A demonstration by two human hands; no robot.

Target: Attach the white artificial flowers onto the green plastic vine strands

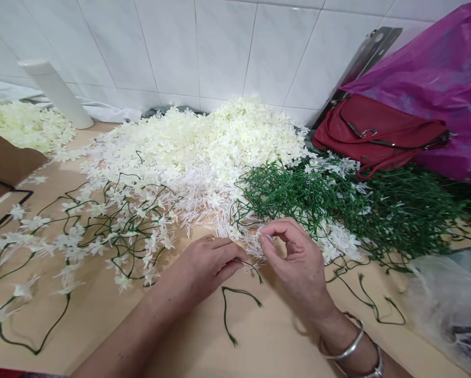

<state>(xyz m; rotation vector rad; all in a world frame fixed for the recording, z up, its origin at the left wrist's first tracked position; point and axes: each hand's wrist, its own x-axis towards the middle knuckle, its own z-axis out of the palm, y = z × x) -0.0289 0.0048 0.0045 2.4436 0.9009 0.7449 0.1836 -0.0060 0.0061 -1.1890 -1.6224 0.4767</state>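
Note:
My left hand (214, 262) pinches a green plastic flower stem (255, 270) between thumb and fingers, its end sticking out to the right. Just across from it, my right hand (296, 260) has thumb and forefinger closed on a small white stamen piece (264, 237), partly hidden by the fingertips. Another bent green stem (241, 291) lies on the table below the hands. Behind them spread loose white stamen pieces (200, 197) and a heap of cream artificial flower petals (235, 136). A tangle of green stems (294, 189) lies beyond my right hand.
Stems with white flowers attached (129, 231) cover the left side of the table (196, 341). A white bottle (58, 94) leans at back left near a cardboard box (7, 163). A red handbag (381, 131), a purple plastic bag (436, 84) and a clear bag (443, 299) are at right.

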